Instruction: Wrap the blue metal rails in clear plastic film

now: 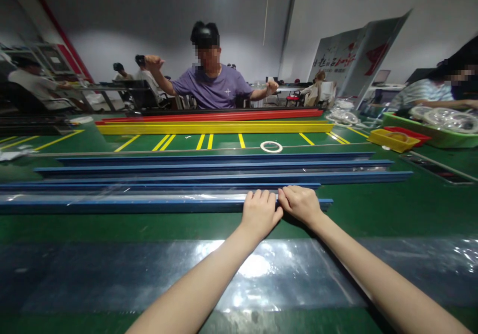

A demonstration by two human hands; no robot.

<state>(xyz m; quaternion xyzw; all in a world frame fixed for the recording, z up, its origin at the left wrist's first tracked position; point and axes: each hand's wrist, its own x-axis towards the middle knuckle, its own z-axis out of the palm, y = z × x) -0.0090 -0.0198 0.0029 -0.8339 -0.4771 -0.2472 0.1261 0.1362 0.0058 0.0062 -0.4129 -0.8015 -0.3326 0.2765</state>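
Both hands are at the right part of the nearest long blue channel strip, which lies crosswise on the green table. My left hand grips its near edge, with the fingers curled over the top. Close beside it, my right hand is closed over the same strip near its right end. My fingertips are partly hidden behind the strip. Clear film shows along the channel. More blue strips lie parallel just beyond.
A clear plastic sheet covers the near table. Farther off lie a white ring, yellow strips and red strips. At right are a yellow tray, a green bin and a phone-like slab. A person sits opposite with raised hands.
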